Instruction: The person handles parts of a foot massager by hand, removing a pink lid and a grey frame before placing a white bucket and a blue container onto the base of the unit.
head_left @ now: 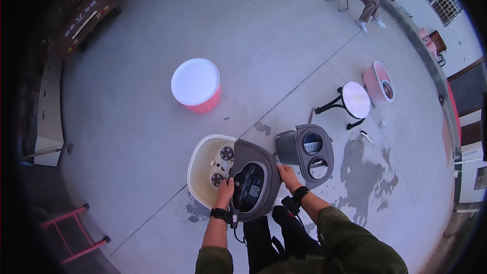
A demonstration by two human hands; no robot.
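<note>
On my view, my left hand [224, 193] has its fingers bent in a grip, and its forearm [213, 233] rises almost straight from the lower edge. My right hand [289, 176] sits a little higher and well apart, its fingers curled too, its forearm [315, 207] slanting up and leftward. Both wrists wear black straps; green sleeves [350, 236] cover my arms above the bare forearms. My dark-clad legs [258, 241] stand between.

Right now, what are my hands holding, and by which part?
The foot bath, by its grey panel: left hand on the panel's left edge, right hand on the right.
</note>
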